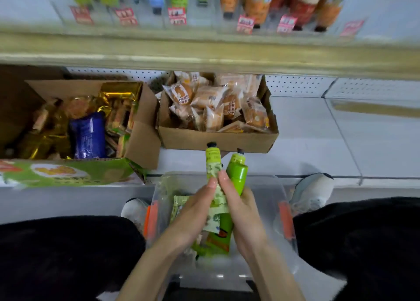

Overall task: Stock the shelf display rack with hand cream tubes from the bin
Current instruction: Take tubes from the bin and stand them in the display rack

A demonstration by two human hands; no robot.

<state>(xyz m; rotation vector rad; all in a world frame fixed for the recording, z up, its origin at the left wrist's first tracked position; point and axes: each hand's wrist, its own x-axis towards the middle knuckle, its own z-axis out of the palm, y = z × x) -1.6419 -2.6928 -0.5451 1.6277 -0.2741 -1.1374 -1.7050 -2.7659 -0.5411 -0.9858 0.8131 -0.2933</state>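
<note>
Left hand (197, 209) grips pale tube (213, 164) | right hand (244, 207) seemingly clasps green tube (237, 173) | over bin (268, 194)

Rack tubes (256, 5) beyond the top edge; price tags (177, 16) an illegible blur

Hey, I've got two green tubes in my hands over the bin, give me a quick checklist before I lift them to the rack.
1. left grip holds patterned tube: ok.
2. right grip holds bright green tube: ok.
3. Dark caps on both tubes: ok.
4. Free green slot in display rack: cannot tell, blurred.
5. Clearance from cardboard box just beyond the caps: cannot tell.
</note>
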